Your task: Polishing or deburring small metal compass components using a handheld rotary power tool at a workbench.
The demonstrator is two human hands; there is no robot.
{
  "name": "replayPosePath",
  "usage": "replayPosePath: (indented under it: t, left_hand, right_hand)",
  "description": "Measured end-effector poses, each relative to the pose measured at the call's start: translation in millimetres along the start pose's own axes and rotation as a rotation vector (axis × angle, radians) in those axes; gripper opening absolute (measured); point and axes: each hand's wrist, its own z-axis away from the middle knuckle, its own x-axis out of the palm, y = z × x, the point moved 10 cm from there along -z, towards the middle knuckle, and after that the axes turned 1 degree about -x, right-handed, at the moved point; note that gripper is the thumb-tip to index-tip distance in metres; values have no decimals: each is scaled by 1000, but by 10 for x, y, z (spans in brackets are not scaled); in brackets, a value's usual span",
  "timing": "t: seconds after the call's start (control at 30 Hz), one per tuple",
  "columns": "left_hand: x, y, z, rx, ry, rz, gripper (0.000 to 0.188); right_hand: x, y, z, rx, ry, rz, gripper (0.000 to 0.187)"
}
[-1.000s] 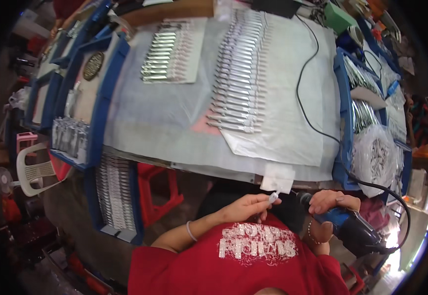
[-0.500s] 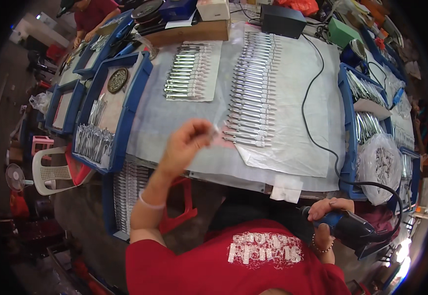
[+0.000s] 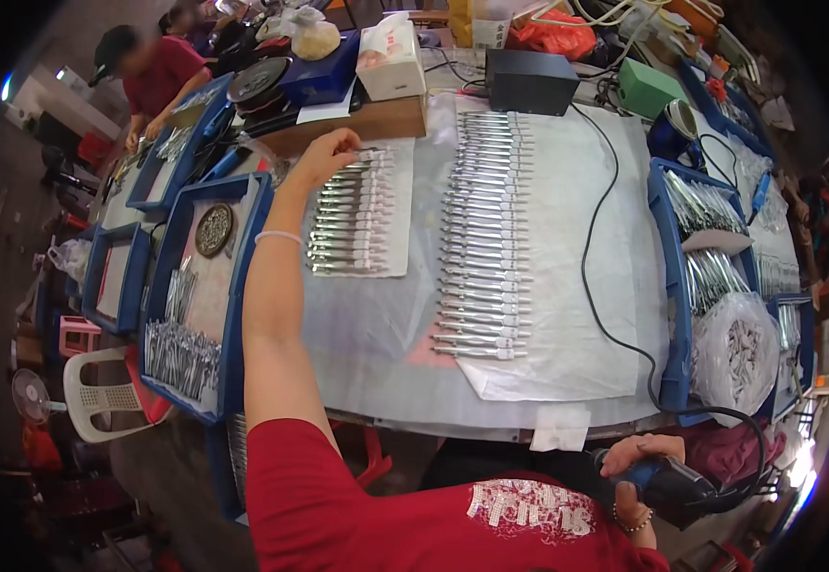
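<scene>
My left hand reaches to the far end of a shorter row of slender silver rods on a pale sheet. Its fingers are curled together at the last rods; whatever is between them is hidden. Low at the right, near the table's front edge, my right hand is wrapped round a blue and black corded power tool. Between the hands runs a longer row of similar silver rods, laid side by side on a white cloth.
Blue trays with silver parts and a round dish stand at the left. Another blue tray at the right holds rods and a plastic bag. A black cord crosses the cloth from a black box. Another person works far left.
My left hand has moved away from the near end of the longer row, up to the far end of the shorter row. The right hand still holds the power tool. The view has shifted.
</scene>
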Motion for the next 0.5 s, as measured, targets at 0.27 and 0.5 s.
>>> replayPosePath:
  t: [0.27,0.5]
  left_hand:
    - [259,-362,-231,-72,-321,34,13]
    - [162,-293,-152,50,-162,-130,16]
  right_hand:
    - [69,103,-222,27,18,7,43]
    - [46,150,-171,4,50,0,46]
